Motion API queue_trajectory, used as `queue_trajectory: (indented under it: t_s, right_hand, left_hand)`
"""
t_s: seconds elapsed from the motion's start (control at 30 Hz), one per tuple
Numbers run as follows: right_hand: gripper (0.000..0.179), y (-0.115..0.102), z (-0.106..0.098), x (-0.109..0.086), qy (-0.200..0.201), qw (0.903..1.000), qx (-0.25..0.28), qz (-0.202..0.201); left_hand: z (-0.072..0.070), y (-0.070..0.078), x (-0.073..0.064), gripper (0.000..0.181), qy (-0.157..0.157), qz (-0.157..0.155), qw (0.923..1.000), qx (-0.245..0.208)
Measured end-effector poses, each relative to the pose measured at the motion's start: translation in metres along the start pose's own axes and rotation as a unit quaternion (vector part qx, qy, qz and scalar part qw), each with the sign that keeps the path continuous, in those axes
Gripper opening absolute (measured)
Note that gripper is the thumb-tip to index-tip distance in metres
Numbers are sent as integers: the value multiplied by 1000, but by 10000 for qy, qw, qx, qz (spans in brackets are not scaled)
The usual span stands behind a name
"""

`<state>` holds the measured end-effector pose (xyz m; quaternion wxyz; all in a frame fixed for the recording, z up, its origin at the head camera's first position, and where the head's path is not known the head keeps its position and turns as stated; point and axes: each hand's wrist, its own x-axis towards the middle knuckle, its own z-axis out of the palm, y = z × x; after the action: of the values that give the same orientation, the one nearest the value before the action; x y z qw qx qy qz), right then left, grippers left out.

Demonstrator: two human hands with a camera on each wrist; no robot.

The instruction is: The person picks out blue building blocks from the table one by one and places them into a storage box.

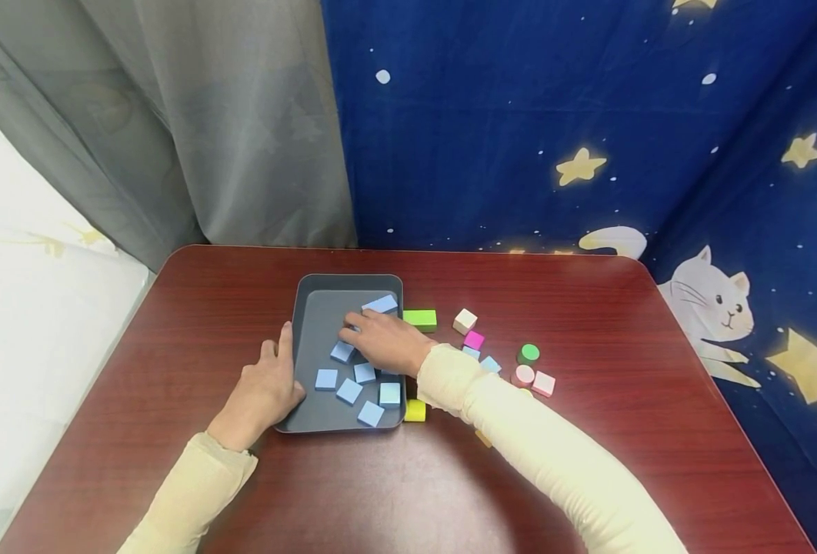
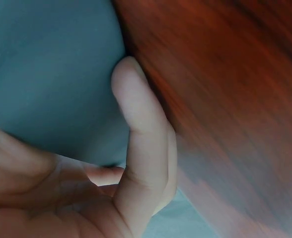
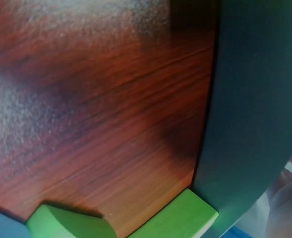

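A dark grey tray (image 1: 318,327) lies on the table with several light blue blocks (image 1: 349,391) scattered inside. My left hand (image 1: 259,396) rests against the tray's left side, its index finger extended along the edge. In the left wrist view a finger (image 2: 146,119) touches the tray's outer wall (image 2: 61,74). My right hand (image 1: 389,342) reaches over the tray's right rim, fingers bent downward beside a blue block (image 1: 381,304) and above another one (image 1: 342,352). Whether its fingertips pinch a block I cannot tell. The right wrist view shows mostly the tray wall (image 3: 250,99).
Against the tray's right side lie a lime green block (image 1: 420,320) and a yellow block (image 1: 415,411). Farther right are a cream cube (image 1: 465,321), a magenta block (image 1: 474,340), a green cylinder (image 1: 528,354) and pink blocks (image 1: 543,384). Curtains hang behind the table (image 1: 242,269).
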<state>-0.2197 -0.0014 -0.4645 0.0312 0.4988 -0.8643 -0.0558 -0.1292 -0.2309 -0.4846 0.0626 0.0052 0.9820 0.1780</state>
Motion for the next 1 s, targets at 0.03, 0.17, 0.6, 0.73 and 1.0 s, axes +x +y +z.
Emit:
queue_trajectory:
  t_s: [0.03, 0.17, 0.6, 0.73, 1.0]
  right_hand:
    - [38, 0, 0, 0, -18, 10000, 26, -1]
    - [42, -1, -1, -1, -116, 9999, 91, 3]
    - [38, 23, -19, -46, 622, 9977, 250, 21]
    - [34, 36, -18, -72, 1016, 9941, 335, 156]
    - [25, 53, -2, -128, 1289, 9903, 447, 259]
  left_hand:
    - [-1, 1, 0, 106, -16, -7, 10000, -8]
    - [-8, 7, -4, 103, -218, -49, 9997, -53]
    - [-9, 9, -5, 101, -157, -9, 9999, -43]
    - [-10, 9, -4, 100, -144, -38, 9999, -31]
    - [-8, 9, -2, 100, -112, 3, 9999, -29]
